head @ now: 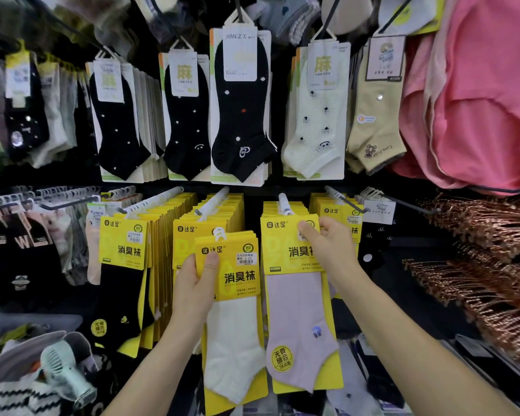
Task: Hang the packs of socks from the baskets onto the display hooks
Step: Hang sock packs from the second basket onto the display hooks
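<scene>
My left hand (194, 283) grips a small stack of yellow-carded packs of white socks (234, 331) by the left edge of the card, held in front of the lower row of hooks. My right hand (327, 244) pinches the top right of a yellow-carded pack of pale lilac socks (297, 322) that hangs at the front of a display hook (283, 202). Further yellow packs fill the neighbouring hook (213, 202) behind the white pack and another hook (150, 202) to the left with black socks (123, 295).
An upper row holds black, cream and beige sock packs (240, 106). Pink garments (481, 94) hang at the upper right. Copper-coloured hangers (493, 265) pile up at the right. A bag with a small mint fan (63, 370) sits at the lower left.
</scene>
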{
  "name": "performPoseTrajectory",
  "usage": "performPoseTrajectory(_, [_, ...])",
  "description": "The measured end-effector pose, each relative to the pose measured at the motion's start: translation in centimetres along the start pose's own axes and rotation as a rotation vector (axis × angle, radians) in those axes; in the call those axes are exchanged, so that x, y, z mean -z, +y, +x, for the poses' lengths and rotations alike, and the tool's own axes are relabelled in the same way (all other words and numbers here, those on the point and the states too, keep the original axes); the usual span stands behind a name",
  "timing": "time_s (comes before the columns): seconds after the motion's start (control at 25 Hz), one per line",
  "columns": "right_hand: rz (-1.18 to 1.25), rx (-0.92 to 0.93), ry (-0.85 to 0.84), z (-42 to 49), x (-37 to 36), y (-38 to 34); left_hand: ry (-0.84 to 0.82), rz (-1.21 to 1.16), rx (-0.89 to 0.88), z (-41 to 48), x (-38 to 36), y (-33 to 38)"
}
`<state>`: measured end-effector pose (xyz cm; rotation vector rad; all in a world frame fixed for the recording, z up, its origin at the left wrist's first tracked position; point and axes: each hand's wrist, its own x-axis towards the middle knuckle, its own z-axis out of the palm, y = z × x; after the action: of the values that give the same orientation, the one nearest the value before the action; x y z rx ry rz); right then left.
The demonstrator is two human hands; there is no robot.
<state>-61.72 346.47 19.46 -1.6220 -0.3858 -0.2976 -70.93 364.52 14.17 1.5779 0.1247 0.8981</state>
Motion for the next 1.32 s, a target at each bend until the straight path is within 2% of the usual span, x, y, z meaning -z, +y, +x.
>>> performPoseTrajectory(0.16, [0.153,-0.006,-0.107,-1.0,0.0,0.3,-0.012,-0.012,0.008,-0.2,-0.5,0.1])
performPoseTrajectory(0.36, [0.069,-0.018,-0.06,-2.3,-1.1,1.5,-0.081,-0.018,0.076,-1.0,-2.7,-0.1])
performPoseTrajectory(0.48, [0.121,-0.019,-0.12,-2.2,-0.1,0.7,-0.103,0.028,0.083,-1.4,-3.3,-0.4])
performPoseTrajectory(0.8, [-0.417,0.229,-0.209,0.9,1.8,-1.9,-0.215,0.052,0.063,-1.6,-4.5,-1.2])
performPoseTrajectory(0.92, [-0.438,0.25,-0.163,2.5,1.5,-2.6,-0.171,0.003,0.057,-1.3,-4.3,-1.1])
performPoseTrajectory(1.12, [-0.37,0.202,-0.11,5.2,0.6,-3.3,0.028,-0.05,0.045,-0.6,-0.9,-1.7])
performPoseTrajectory(1.32, [-0.42,0.181,-0.112,5.6,-0.8,-2.3,0.06,-0.005,0.047,0.0,2.3,-2.1])
